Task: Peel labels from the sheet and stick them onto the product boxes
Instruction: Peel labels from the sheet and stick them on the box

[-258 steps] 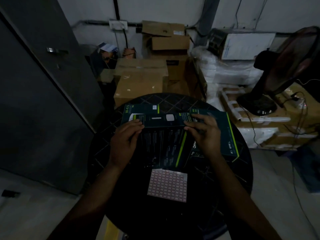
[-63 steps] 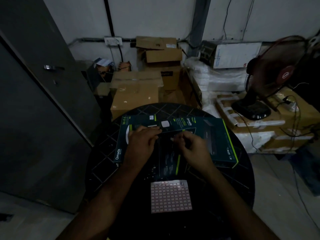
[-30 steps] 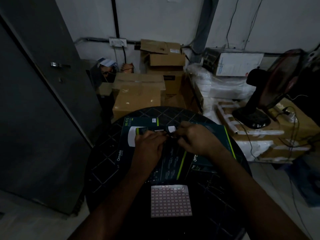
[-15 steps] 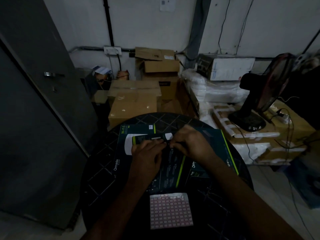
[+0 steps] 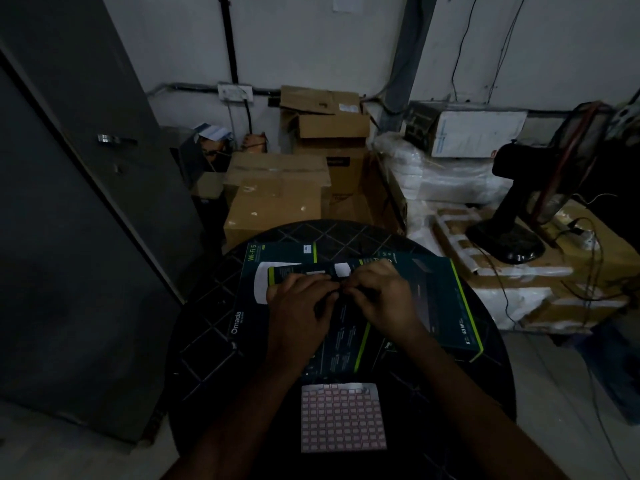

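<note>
From your head view, your left hand and right hand meet fingertip to fingertip on the middle product box; their fingers are curled, pinching something too small to tell. The label sheet lies nearer you on the round table, with cardboard cartons and a fan beyond.

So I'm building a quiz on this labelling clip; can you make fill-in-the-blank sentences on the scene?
1. The label sheet lies on the ____ black table.
2. Both hands, left hand and right hand, meet over a dark product ____.
3. On the cartons to the right stands a black ____.

Missing: round; box; fan
</note>
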`<state>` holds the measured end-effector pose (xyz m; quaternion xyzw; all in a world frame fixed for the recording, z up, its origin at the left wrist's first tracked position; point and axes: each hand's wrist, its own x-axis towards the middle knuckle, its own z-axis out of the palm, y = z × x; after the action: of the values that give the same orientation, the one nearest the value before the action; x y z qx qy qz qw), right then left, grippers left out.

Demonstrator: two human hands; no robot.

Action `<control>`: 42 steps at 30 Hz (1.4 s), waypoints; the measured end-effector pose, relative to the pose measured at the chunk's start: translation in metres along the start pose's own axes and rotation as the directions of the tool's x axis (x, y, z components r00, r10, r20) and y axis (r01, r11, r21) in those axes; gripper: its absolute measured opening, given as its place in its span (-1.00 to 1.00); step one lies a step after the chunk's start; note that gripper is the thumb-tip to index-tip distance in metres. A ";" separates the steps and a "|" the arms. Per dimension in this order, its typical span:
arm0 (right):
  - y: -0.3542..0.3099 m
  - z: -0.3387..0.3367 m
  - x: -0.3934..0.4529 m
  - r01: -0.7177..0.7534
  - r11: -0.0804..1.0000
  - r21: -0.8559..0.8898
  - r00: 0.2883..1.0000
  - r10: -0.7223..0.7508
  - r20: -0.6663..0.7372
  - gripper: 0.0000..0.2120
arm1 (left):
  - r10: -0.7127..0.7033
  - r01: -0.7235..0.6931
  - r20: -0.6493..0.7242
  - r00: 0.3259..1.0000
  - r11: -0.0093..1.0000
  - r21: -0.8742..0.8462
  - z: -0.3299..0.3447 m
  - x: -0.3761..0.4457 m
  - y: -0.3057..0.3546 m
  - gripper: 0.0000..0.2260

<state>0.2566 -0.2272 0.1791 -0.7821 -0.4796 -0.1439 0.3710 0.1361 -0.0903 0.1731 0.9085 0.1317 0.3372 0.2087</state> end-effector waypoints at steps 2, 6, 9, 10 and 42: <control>-0.002 0.003 -0.003 -0.006 1.000 -0.010 1.000 0.006 -0.013 -0.92 | 0.020 -0.020 -0.006 1.000 1.000 0.021 0.001 -0.001 -0.001 -0.86; 0.006 -0.002 -0.014 -0.074 0.990 -0.119 0.996 0.066 -0.067 -0.89 | 0.029 -0.029 -0.001 1.000 0.999 0.016 0.002 -0.001 -0.002 -0.82; 0.012 -0.006 -0.019 -0.169 0.984 0.064 0.976 0.176 -0.131 -0.79 | 0.055 -0.055 -0.020 0.998 0.998 -0.021 0.001 -0.004 -0.006 -0.82; 0.012 -0.008 -0.020 -0.182 0.979 0.092 0.971 0.194 -0.138 -0.77 | 0.065 -0.066 -0.035 0.997 0.997 -0.027 0.000 -0.007 -0.006 -0.83; 0.061 -0.033 -0.039 -0.330 0.736 0.591 0.897 0.439 -0.045 -0.79 | -0.490 0.451 0.183 0.852 0.510 -0.733 -0.035 -0.028 -0.057 -0.83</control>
<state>0.2936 -0.2919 0.1525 -0.7007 -0.2917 0.0154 0.6509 0.0861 -0.0410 0.1547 0.6588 0.2257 0.3127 0.6459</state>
